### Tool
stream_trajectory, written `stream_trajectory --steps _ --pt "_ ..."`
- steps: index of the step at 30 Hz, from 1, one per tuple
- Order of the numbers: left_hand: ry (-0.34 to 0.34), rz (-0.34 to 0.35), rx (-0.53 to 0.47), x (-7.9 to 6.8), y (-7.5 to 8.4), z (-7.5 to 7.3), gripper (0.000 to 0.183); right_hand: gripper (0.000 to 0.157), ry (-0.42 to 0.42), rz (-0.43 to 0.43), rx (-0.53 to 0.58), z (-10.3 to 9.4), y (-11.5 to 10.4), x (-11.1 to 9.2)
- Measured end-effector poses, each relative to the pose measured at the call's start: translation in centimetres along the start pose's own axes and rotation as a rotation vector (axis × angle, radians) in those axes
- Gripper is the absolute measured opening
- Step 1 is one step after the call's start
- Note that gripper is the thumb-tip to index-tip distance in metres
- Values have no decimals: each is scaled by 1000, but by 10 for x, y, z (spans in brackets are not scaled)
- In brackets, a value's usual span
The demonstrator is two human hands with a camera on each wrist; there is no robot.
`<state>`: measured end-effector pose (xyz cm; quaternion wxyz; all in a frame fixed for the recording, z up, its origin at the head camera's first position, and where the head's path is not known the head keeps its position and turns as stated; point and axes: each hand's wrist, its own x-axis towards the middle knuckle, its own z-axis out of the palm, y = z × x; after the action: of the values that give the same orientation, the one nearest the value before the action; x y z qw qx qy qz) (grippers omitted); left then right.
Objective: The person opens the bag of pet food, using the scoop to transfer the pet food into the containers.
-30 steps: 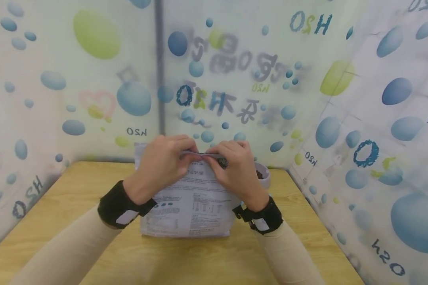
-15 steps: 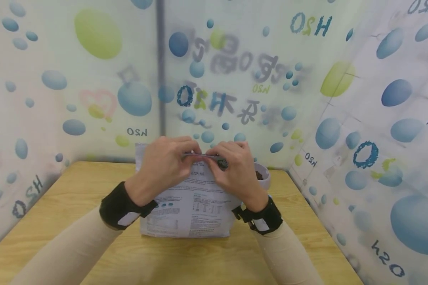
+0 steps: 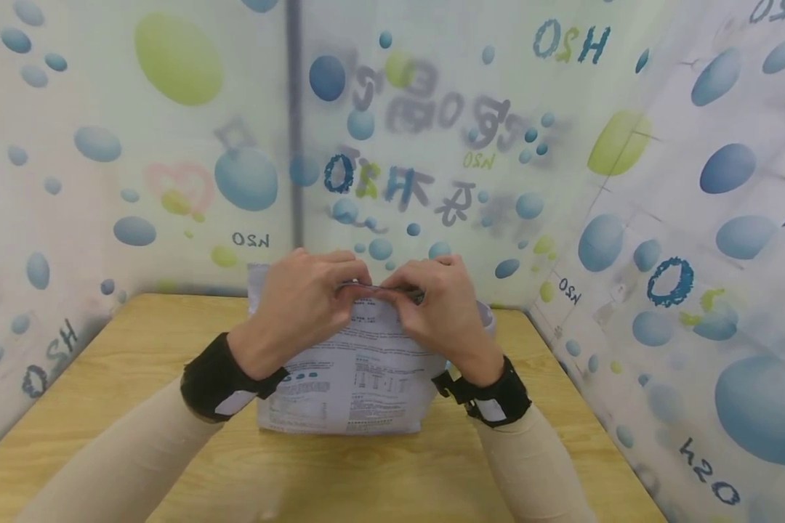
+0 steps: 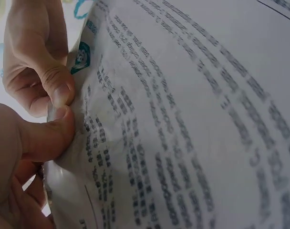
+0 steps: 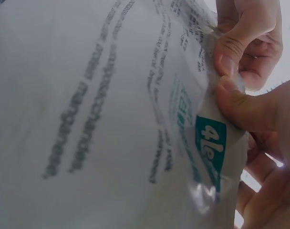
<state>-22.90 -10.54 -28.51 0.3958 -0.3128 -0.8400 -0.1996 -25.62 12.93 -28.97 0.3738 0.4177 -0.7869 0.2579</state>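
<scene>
A white printed plastic bag (image 3: 360, 378) stands upright on the table, its text side facing me. At its top edge my left hand (image 3: 307, 298) pinches the rim between thumb and fingers. Close beside it my right hand (image 3: 441, 305) pinches the same edge, the two thumbs almost meeting. In the left wrist view both thumbs press on the front of the bag (image 4: 150, 119), fingers behind. The right wrist view shows the bag's green label (image 5: 212, 148) just below the right thumb. What the bag contains is hidden.
A pale round bowl (image 3: 487, 318) stands behind the bag on the right, mostly covered by my right hand. The wooden table (image 3: 170, 349) runs back to patterned walls (image 3: 392, 145) on three sides.
My right hand has shifted slightly right and tilted, covering more of the bowl. My left hand keeps its pinch in about the same place, and the bag stays put.
</scene>
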Motion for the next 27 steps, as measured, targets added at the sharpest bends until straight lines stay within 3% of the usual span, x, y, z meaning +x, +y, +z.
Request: stream_trajectory --steps 11,19,27 --pt "-19 7 27 0 -10 -6 8 5 -21 25 77 -4 14 1" --pt "10 8 30 1 -7 -7 13 6 -28 55 26 -9 9 -1" --pt "-22 57 57 0 0 -6 4 5 -43 27 -23 -10 1 -6"
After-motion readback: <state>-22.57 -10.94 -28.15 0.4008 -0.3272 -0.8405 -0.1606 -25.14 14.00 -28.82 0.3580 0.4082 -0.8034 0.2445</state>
